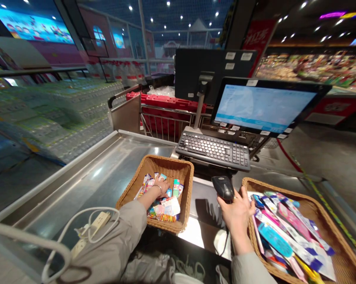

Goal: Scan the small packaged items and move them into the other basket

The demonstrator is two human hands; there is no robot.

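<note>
My right hand (237, 213) is closed around a black handheld barcode scanner (223, 187), held up between the two baskets. Down inside the left wicker basket (182, 165), my left hand (162, 185) rests on small packaged goods with its fingers spread. A bracelet circles that wrist. Around it lie a green and pink box (176, 187), a white labelled pack (172, 207) and several colourful packets. Close to my right hand, the right wicker basket (319, 201) holds many packaged items, among them a blue hairbrush (275, 240).
A black keyboard (213, 149) and a lit monitor (265, 104) stand beyond the baskets on the metal counter (107, 169). White cable and a power strip (99, 226) lie at the left. Behind the counter is a cart with red crates (166, 102).
</note>
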